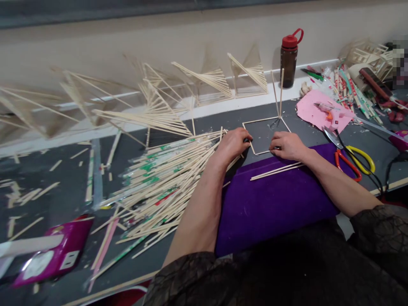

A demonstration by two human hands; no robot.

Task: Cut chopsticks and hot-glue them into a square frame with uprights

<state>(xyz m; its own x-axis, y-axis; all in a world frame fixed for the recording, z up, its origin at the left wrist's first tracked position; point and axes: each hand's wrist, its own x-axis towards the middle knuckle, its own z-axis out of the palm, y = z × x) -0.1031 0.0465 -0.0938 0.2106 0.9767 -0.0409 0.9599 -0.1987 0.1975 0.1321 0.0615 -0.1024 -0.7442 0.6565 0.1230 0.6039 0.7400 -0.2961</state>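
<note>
A square frame of thin wooden sticks (261, 120), apparently chopsticks, lies on the dark tabletop, with two sticks (281, 95) standing up from its far right corner. The curled fingers of my left hand (234, 144) grip its left side near the front. At the near right corner, my right hand (288, 145) is closed around the frame; its fingertips are partly hidden. Just below my right hand, a few loose chopsticks (274, 171) rest on a folded purple cloth (270, 204). A big heap of chopsticks (178, 178), some in wrappers, spreads left of my left forearm.
Twisted stick structures (204, 78) line the wall. At right are a glue gun (333, 114) on pink paper (307, 108), scissors (347, 159) and a cable. A red-capped bottle (288, 61) stands behind. A magenta device (57, 250) and stick scraps lie left.
</note>
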